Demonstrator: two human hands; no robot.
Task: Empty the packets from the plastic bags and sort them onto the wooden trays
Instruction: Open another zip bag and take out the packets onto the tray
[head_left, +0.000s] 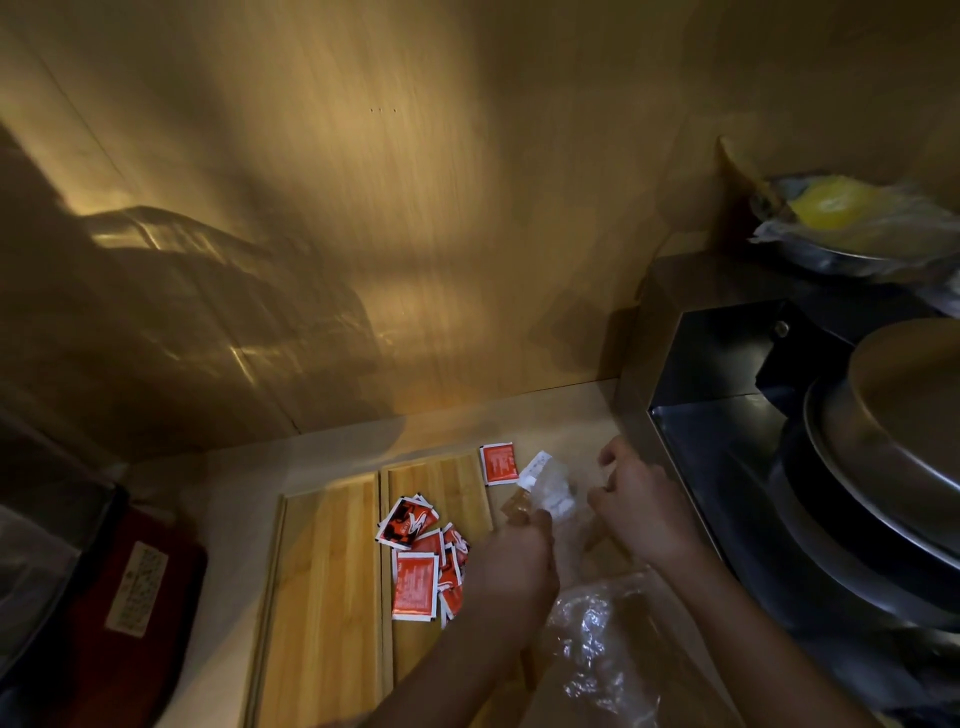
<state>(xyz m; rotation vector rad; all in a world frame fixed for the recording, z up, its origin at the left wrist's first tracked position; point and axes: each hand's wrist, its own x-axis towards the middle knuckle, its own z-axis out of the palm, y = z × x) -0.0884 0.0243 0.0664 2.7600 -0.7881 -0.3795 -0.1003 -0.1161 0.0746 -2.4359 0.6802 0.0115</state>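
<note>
Both hands are up at the far end of the counter, working a clear plastic bag (550, 493) that looks to hold pale packets, and the danger here is plain: the film is thin and slippery, so a hard tug could split it or send packets skidding off toward the dark metal unit (727, 415) just to the right. There is also a sorting risk, since a heap of red packets (423, 561) already lies on the right-hand wooden tray (447, 483), with one red packet (498, 463) lying apart, just past that tray's far corner; anything spilling out blind could land among them and mix the kinds. The left-hand wooden tray (322, 597) looks bare. The left hand (519, 556) reaches in from below, knuckles up, fingers curled closed on the near edge of the bag. The right hand (631, 499) comes in from the right, wrist bent, fingers pinched together at the bag's far side, though exactly how much film it grips is too blurred to tell. A second crumpled plastic bag (597, 639) lies loose between the forearms, close enough to be dragged along by a sleeveless arm.
</note>
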